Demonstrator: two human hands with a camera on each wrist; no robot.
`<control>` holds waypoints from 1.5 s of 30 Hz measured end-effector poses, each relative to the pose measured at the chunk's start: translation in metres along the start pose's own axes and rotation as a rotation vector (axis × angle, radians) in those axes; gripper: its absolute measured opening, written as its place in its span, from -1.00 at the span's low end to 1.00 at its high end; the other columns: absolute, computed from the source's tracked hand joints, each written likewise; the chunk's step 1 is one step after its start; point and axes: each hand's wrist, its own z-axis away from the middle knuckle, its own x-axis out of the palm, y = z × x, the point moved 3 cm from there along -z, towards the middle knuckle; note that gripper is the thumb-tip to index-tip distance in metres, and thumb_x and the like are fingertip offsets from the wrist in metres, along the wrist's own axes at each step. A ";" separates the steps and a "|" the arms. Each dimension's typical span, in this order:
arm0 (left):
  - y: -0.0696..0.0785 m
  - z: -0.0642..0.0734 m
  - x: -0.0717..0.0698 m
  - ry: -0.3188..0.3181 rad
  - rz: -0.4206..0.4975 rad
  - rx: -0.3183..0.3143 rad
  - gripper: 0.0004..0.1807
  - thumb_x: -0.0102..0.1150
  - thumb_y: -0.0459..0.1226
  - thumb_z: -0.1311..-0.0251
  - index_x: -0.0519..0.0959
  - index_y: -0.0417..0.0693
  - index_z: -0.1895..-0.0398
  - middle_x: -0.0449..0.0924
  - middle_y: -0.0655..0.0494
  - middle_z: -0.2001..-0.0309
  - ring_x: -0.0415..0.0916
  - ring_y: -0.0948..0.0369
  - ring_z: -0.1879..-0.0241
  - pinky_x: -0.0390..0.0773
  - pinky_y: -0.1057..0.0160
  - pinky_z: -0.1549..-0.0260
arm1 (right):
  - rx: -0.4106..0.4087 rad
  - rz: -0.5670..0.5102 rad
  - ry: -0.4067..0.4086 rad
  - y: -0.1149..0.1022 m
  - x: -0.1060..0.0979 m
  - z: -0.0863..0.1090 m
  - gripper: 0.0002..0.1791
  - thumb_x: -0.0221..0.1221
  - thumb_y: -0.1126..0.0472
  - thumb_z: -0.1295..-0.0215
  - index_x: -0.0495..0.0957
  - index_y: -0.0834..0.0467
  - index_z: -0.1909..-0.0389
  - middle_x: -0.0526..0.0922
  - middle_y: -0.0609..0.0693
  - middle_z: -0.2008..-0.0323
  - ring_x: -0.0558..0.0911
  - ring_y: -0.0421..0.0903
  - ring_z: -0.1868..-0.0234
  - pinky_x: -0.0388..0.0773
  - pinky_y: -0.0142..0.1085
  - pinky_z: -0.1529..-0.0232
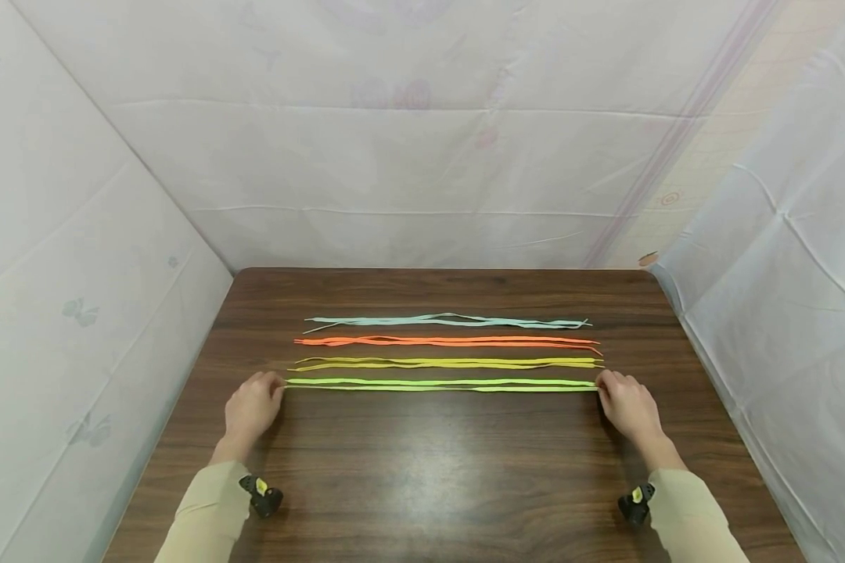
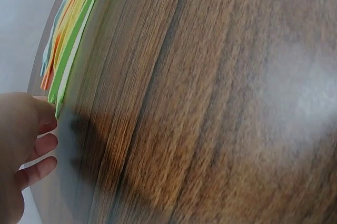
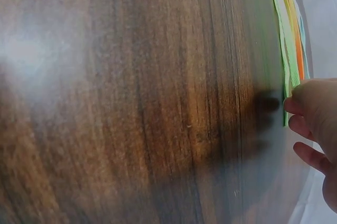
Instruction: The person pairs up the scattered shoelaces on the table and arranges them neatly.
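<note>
Two light-green ribbon strips [image 1: 436, 382] run side by side, straight across the table. At their left ends my left hand [image 1: 253, 403] pinches them between thumb and forefinger; in the left wrist view that hand [image 2: 23, 139] has its other fingers loosely bent. My right hand [image 1: 630, 403] pinches the right ends, and the right wrist view shows a green tip [image 3: 286, 118] poking out past the fingers. Just beyond lie yellow strips [image 1: 451, 362], then orange strips [image 1: 436, 341], and farthest away pale-blue strips [image 1: 422, 320], all roughly parallel.
The brown wood-grain table [image 1: 422, 500] has rounded far corners. White patterned sheeting [image 1: 394, 172] hangs behind it and along both sides. Small black devices [image 1: 262, 496] are strapped at both wrists. Glare shows on the table's middle.
</note>
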 end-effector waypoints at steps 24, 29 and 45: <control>0.005 -0.003 0.008 -0.025 0.006 -0.055 -0.95 0.19 -0.35 -0.07 0.59 -0.17 0.41 0.56 -0.07 0.36 0.51 0.05 0.51 0.45 0.01 0.63 | 0.029 0.013 0.027 0.005 0.004 0.002 -0.80 0.28 0.45 0.11 0.45 0.22 0.50 0.45 0.06 0.58 0.42 0.04 0.59 0.35 -0.11 0.65; 0.005 -0.002 0.009 -0.028 0.011 -0.059 -0.95 0.20 -0.35 -0.07 0.59 -0.16 0.41 0.56 -0.07 0.35 0.51 0.07 0.51 0.44 0.03 0.63 | 0.022 0.024 0.044 0.004 0.004 0.001 -0.79 0.30 0.44 0.12 0.44 0.20 0.51 0.45 0.08 0.57 0.42 0.06 0.58 0.36 -0.08 0.63; 0.005 -0.001 0.006 -0.060 0.030 -0.058 -0.83 0.22 -0.33 -0.03 0.58 -0.15 0.27 0.55 -0.13 0.21 0.56 -0.13 0.29 0.48 -0.08 0.49 | 0.036 0.027 0.022 0.004 0.003 0.004 -0.84 0.27 0.38 0.05 0.50 0.22 0.41 0.51 0.16 0.44 0.50 0.18 0.44 0.42 0.03 0.56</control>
